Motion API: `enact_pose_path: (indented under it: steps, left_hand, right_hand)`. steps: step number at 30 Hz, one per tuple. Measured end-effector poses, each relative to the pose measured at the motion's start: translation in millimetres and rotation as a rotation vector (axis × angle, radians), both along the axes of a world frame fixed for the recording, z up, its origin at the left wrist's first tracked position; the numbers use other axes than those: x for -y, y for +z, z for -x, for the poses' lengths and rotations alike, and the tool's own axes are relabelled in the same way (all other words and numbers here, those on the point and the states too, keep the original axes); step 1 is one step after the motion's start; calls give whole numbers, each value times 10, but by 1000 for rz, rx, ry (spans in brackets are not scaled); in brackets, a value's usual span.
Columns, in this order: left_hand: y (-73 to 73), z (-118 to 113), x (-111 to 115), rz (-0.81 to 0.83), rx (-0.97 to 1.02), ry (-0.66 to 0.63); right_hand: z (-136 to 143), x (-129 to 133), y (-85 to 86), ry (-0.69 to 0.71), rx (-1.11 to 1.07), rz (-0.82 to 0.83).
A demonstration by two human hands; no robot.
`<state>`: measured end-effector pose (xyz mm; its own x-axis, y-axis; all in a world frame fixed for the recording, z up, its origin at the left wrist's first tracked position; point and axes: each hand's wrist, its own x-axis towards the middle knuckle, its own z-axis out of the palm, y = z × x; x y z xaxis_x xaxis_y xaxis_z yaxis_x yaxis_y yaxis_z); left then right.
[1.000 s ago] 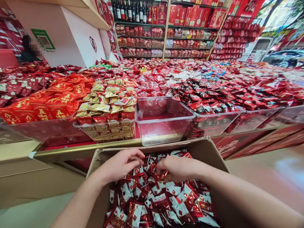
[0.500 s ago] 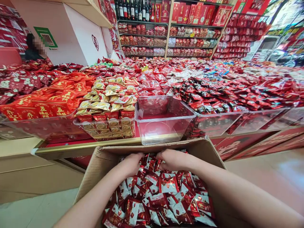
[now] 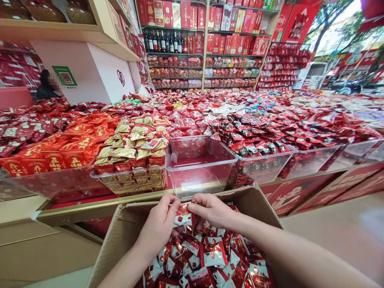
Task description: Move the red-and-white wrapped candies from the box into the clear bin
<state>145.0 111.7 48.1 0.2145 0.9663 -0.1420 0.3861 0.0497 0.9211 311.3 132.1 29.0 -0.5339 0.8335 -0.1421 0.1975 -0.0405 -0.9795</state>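
Because it likely needs steadying, my left grip [image 3: 158,222] and right grip [image 3: 212,210] pinch one packet [image 3: 183,219], the carton [image 3: 118,236] below.

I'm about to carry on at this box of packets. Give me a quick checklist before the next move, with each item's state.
1. Packet gripped: ok, left hand and right hand pinch it from either side.
2. Only one packet held: cannot tell, fingers hide what lies beneath.
3. Box open: ok, loose packets show inside.
4. Hands clear of the box: not ok, both are over its opening.
5. Bin beyond the box uncovered: ok, no lid on it.
6. Box supported underneath: cannot tell, its base is out of view.
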Motion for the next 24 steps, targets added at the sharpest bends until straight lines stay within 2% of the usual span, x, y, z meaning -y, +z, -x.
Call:
enact_pose_path:
  steps: [4,7,11,15,20,24]
  left_hand:
    - [51,33,7,-297,-219,104]
    - [84,40,16,-424,-264,156]
    - [121,6,46,-347,-58,238]
    - [144,19,52,-221,184,265]
    - [121,82,33,-100,241,194]
    - [131,56,51,-48,289,181]
  right_hand:
    - [113,61,-4,-121,-18,-182]
    - [218,110,-49,-219,-139,-142]
    - [308,156,-107,-267,-248,-101]
    - [301,159,-47,-179,-354,-26]
    - [261,159,31,-60,-527,105]
    - [261,172,24,16,-487,119]
